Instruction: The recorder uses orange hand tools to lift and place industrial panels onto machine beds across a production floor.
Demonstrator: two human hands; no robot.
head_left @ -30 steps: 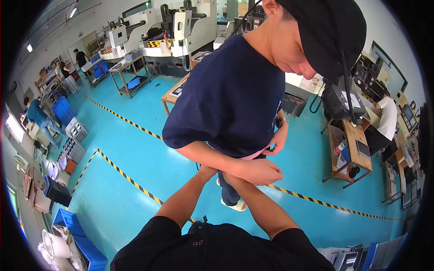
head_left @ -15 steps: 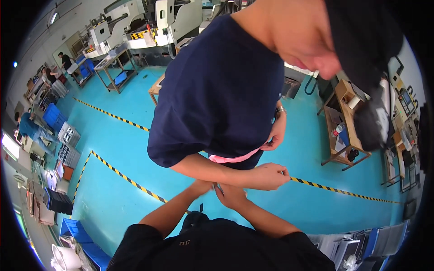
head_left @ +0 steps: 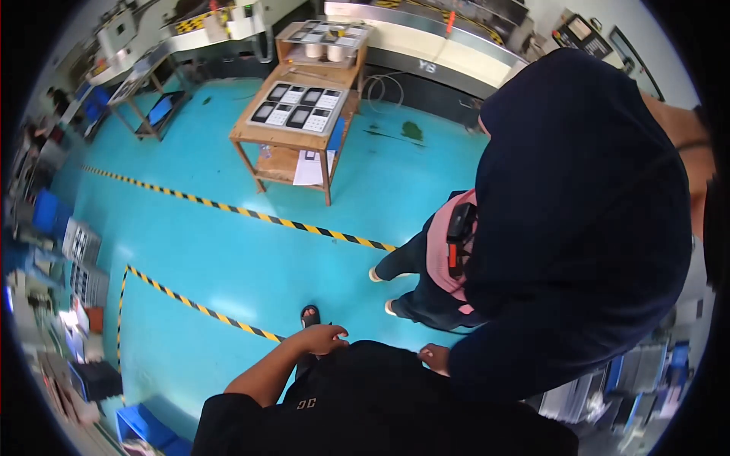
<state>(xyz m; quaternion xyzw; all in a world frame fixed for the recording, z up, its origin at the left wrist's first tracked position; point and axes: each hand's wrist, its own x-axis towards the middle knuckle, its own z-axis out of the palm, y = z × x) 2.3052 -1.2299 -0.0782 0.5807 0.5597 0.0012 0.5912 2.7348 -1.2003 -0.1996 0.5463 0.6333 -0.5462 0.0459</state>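
My left hand [head_left: 325,340] is in front of my black shirt, its fingers loosely bent and apart, with nothing visible in it. My right hand [head_left: 436,357] shows only in part at the edge of a co-worker's dark sleeve. Its fingers look curled in, and what they hold, if anything, is hidden. The co-worker [head_left: 570,228], in a dark navy top, stands close at my right, covering my right forearm. A pink waist belt [head_left: 439,247] circles the co-worker, with a black and orange device [head_left: 459,239] on it.
A wooden table [head_left: 312,140] bears a tray of black and white panels [head_left: 300,106]. Large machines [head_left: 418,57] line the back. Striped tape [head_left: 251,213] crosses the blue floor. Blue crates [head_left: 144,425] sit at lower left, racked sheets [head_left: 578,387] at lower right.
The co-worker has moved from in front of me to my right and turned. My hands, close together before, are now apart. The wooden table has come into full view.
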